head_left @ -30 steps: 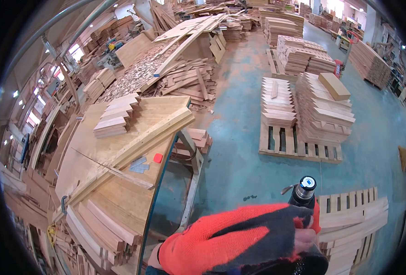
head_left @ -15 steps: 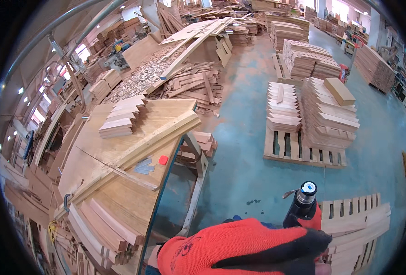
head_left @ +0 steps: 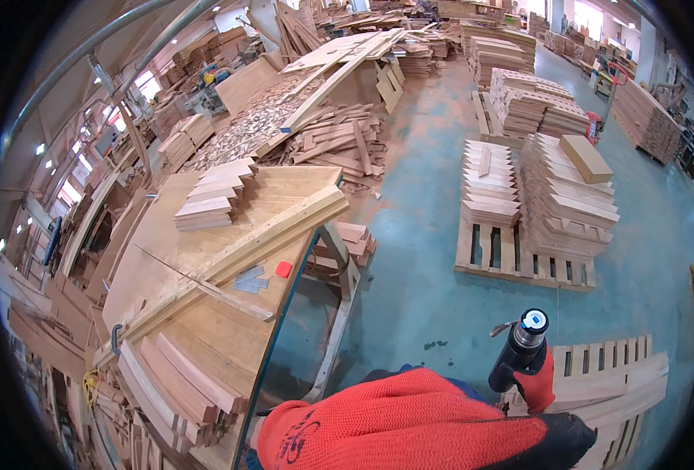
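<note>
Red knitted glove on the left hand [head_left: 409, 423] now fills more of the lower view than a second ago, its grip hidden; the right hand [head_left: 536, 384] stays clenched on the black cylindrical tool [head_left: 520, 349], probably a glue gun, risen slightly above the wooden pallet [head_left: 597, 376].

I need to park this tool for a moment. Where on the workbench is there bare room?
The workbench is bare between the stepped block stack and the long diagonal beam, and below the red piece. Its lower-left edge is crowded with stacked boards.
</note>
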`<action>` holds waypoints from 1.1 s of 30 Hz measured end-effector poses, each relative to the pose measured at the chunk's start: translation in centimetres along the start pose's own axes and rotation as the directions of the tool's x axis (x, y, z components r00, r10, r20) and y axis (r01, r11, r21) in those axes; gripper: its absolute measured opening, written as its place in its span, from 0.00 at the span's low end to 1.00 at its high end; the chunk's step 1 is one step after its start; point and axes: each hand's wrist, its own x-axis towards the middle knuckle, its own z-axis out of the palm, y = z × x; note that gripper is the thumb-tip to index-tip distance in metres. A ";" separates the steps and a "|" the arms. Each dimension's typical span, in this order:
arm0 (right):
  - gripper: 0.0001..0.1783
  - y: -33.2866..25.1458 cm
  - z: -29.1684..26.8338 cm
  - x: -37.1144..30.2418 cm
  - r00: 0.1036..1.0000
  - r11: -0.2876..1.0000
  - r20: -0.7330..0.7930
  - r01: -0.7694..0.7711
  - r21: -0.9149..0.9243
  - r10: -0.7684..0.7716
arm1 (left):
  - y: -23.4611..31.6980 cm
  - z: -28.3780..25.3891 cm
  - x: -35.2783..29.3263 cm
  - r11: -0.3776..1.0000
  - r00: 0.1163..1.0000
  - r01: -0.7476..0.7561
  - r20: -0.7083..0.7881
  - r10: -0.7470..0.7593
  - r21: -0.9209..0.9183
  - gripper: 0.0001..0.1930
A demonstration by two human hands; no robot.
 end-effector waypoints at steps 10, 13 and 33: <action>0.41 0.4 -0.4 0.1 0.998 0.996 0.011 -0.066 -0.067 0.067 | -0.2 -1.3 0.3 0.998 0.999 0.045 0.015 -0.045 -0.051 0.28; 0.41 0.8 0.0 0.0 0.997 0.997 0.022 -0.072 0.004 0.071 | 0.2 -1.8 0.0 0.994 0.995 0.097 0.018 -0.096 -0.057 0.28; 0.38 0.9 1.0 -0.1 0.998 0.999 0.059 -0.037 0.005 0.037 | -2.2 -3.2 3.0 0.928 0.954 0.301 0.066 -0.294 -0.219 0.30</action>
